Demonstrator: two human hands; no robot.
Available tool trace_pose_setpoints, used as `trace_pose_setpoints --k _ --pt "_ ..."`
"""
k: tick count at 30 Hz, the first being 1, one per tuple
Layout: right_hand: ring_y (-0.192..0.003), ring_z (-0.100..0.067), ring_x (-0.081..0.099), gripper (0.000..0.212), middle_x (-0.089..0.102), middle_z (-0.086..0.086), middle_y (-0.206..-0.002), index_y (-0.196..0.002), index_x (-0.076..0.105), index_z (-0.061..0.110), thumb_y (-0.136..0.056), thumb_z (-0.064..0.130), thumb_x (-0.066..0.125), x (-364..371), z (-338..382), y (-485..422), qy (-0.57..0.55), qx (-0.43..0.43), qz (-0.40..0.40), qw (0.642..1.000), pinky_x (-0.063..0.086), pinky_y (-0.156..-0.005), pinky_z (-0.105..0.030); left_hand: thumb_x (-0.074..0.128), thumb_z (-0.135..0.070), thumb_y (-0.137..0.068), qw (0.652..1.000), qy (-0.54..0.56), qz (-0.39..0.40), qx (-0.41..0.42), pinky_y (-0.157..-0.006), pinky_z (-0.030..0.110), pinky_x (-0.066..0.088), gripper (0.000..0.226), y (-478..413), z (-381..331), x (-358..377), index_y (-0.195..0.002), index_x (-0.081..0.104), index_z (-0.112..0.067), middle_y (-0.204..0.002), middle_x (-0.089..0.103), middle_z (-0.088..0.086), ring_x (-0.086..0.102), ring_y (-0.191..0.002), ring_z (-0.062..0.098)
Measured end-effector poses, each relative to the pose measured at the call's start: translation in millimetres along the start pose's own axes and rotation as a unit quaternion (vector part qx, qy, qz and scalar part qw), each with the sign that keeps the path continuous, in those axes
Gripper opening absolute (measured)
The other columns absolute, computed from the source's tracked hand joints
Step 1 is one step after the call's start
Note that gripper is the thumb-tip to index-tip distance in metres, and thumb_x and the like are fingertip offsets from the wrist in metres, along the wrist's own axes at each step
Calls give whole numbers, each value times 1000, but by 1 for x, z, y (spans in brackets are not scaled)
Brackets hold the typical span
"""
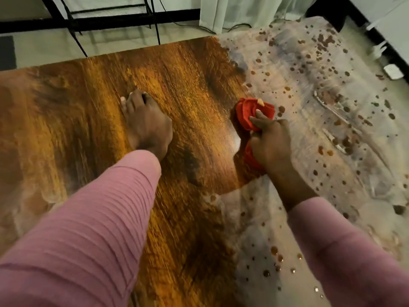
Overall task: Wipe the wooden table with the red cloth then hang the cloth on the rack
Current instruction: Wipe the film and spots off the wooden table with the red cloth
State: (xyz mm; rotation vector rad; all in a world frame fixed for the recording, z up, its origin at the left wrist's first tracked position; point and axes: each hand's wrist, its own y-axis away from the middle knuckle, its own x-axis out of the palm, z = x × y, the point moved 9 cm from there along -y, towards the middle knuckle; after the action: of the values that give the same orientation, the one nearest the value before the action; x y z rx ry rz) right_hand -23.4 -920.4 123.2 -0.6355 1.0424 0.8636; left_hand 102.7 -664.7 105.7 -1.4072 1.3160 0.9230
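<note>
Head view

1. I read the wooden table (pixel 188 74) as filling most of the frame. Its left and centre portion shows bare, glossy brown grain. Its right portion is covered by a pale, streaked film (pixel 309 96) dotted with brown droplets.
2. The left hand (pixel 147 125) lies palm down on the bare wood, left of centre. Its fingers are extended and close together, pressing flat on the surface and holding nothing. A ribbed pink sleeve (pixel 99 229) covers the left forearm up to the wrist.
3. The right hand (pixel 270 140) grips the red cloth (pixel 250 114). The fingers and thumb are curled round the bunched fabric, and red folds show both ahead of the knuckles and below the palm.
4. The red cloth is crumpled into a wad and touches the tabletop. It sits right of centre, on the boundary between the bare wood and the pale film.
5. The right sleeve (pixel 354 251) is also pink and lies above the filmed near-right portion of the table.
6. Beyond the far edge of the table I see a black metal frame (pixel 110 9) at upper left, a pale curtain (pixel 243 9) at upper centre, and a dark cable (pixel 188 25) on the floor between them.
7. A small white block (pixel 392 72) lies on the floor past the right edge of the table. I cannot tell what it is.
</note>
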Motion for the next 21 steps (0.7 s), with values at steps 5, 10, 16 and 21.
trace_pose_setpoints --k 5,10,16,21 --pt "-108 -23 49 52 51 4 -136 -124 60 28 -76 7 63 30 65 84 -97 -84 34 991 46 -91 -38 43 -10 -90 999 32 -25 -8 -123 46 14 43 0 2 -5 -128 55 4 -140 46 20 40 -133 34" --pt "-104 -26 48 46 55 7 -134 -119 65 22 -74 18 59 34 97 151 -66 -249 95 962 45 -86 -35 39 -2 -88 995 76 -43 56 -122 46 11 45 36 -9 -29 -129 59 1 -132 53 19 43 -130 33" --pt "-112 -31 44 50 51 2 -139 -124 62 19 -76 7 60 -3 6 107 -64 -85 38 994 44 -90 -38 44 -1 -84 993 110 -2 49 -122 44 11 48 152 0 -55 -129 59 2 -131 55 19 46 -129 38" --pt "-110 -29 47 49 51 1 -137 -123 62 20 -76 6 59 -7 -12 100 -76 -1 27 997 41 -96 -32 39 -4 -87 990 133 35 41 -121 51 14 48 222 -10 -43 -131 57 3 -135 53 21 40 -134 41"
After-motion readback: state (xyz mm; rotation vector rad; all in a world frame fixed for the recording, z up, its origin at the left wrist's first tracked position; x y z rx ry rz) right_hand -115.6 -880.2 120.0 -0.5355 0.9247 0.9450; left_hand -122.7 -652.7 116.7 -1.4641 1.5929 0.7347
